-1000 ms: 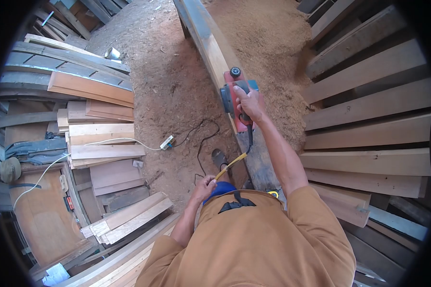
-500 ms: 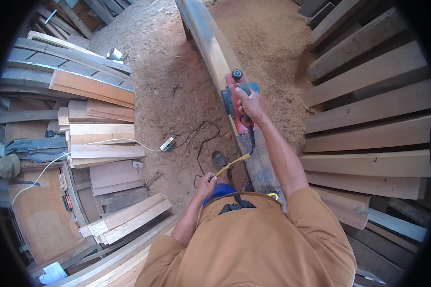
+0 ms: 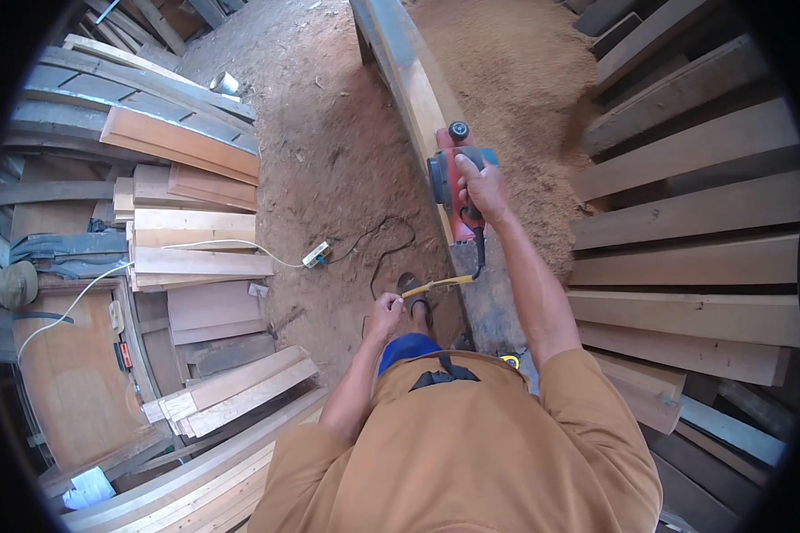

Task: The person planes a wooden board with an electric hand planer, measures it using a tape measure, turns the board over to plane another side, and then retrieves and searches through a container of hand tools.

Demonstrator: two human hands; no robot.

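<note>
My right hand (image 3: pixel 482 185) is wrapped around the rear handle of a red and black electric hand planer (image 3: pixel 445 194), which has a round black front knob. The planer rests on a long, narrow wooden board (image 3: pixel 428 108) running away from me. From its back end comes a black power cord with a yellow-wrapped stretch (image 3: pixel 444 283). Closer to my body, my left hand (image 3: pixel 385 316) pinches this cord, its fingers closed at the end of the yellow part. A dark sandal (image 3: pixel 409 284) shows on my foot just beyond that hand.
Shavings (image 3: pixel 516 71) cover the ground right of the board. A white power strip (image 3: pixel 316 255) lies on the dirt floor, with cords trailing from it. Stacked planks (image 3: pixel 204 259) line the left, and long boards (image 3: pixel 684 206) line the right. A grey bench surface (image 3: pixel 493 298) shows behind the planer.
The whole view has shifted slightly. My left hand has moved a little forward, and the yellow stretch of cord lies more level. The planer keeps about the same place on the board.
</note>
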